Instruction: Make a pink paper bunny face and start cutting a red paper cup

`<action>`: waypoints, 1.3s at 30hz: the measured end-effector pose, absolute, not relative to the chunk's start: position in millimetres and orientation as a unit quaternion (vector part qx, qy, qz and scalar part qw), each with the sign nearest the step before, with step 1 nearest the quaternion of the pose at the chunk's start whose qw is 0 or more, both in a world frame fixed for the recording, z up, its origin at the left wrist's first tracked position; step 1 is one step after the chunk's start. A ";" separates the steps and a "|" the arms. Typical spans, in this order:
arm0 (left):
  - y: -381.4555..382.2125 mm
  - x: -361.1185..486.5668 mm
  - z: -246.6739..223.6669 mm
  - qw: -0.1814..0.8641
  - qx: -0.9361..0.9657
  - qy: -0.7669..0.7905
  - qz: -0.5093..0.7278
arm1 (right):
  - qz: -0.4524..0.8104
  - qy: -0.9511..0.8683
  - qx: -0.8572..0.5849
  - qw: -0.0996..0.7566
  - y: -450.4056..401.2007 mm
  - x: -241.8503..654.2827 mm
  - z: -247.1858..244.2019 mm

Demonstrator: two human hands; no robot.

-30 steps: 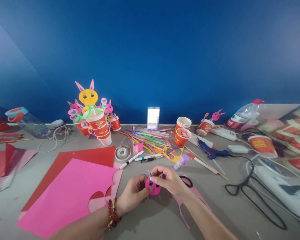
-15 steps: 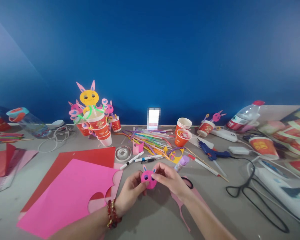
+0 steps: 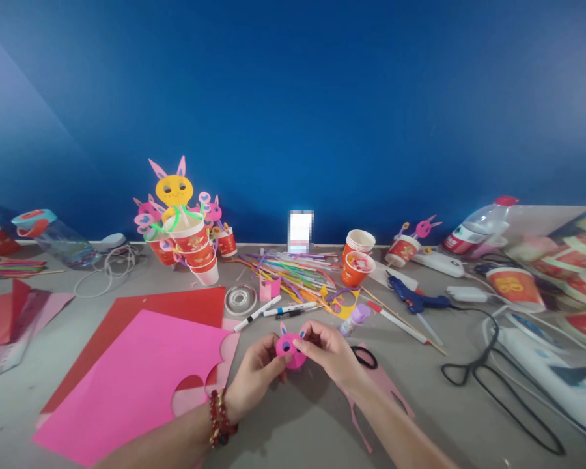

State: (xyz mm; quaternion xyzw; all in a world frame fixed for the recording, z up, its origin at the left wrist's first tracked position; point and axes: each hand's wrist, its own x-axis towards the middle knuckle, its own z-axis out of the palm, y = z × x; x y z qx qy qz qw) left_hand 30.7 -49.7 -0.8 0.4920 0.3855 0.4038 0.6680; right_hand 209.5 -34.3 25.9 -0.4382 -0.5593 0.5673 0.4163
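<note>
Between my two hands is a small round pink paper bunny face (image 3: 290, 359) with dark eyes and two ears with blue centres. My left hand (image 3: 258, 376) pinches its left and lower edge, and a bracelet of red beads circles that wrist. On the other side, my right hand (image 3: 328, 352) has its thumb over the face's right eye and its fingers by the right ear. Pink sheet paper (image 3: 131, 378) with round cut-outs lies left of my hands. Several markers (image 3: 290, 309) rest just beyond the bunny face.
Red paper (image 3: 176, 306) lies under the pink sheet. Coloured sticks (image 3: 293, 273), a tape roll (image 3: 240, 299) and stacked cups (image 3: 358, 242) stand or lie farther back. A glue stick (image 3: 355, 319), scissors (image 3: 364, 357), a blue glue gun (image 3: 413, 296) and cables are at the right.
My right hand has shifted slightly, and its thumb now covers more of the bunny face's right eye. More of the scissors' black handle shows beside my right wrist.
</note>
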 end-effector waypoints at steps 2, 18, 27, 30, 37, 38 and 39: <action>-49.6 30.6 -0.3 0.667 0.494 0.386 0.402 | 0.569 -0.557 -0.440 0.415 -34.8 209.4 26.0; -50.5 30.4 -0.9 0.668 0.495 0.385 0.400 | 0.571 -0.558 -0.438 0.414 -35.3 211.2 22.6; -49.6 30.7 -5.8 0.667 0.498 0.379 0.404 | 0.541 -0.528 -0.453 0.472 -34.7 212.8 31.3; -50.4 30.5 -4.8 0.667 0.499 0.377 0.404 | 0.517 -0.478 -0.466 0.535 -33.7 213.0 33.8; -51.4 30.5 1.2 0.664 0.492 0.384 0.412 | 0.497 -0.437 -0.464 0.588 -32.6 212.8 28.8; -51.6 30.6 1.4 0.665 0.489 0.386 0.411 | 0.501 -0.441 -0.463 0.583 -32.7 212.8 27.6; -51.8 30.6 1.5 0.666 0.487 0.388 0.410 | 0.504 -0.452 -0.465 0.570 -33.0 212.7 26.8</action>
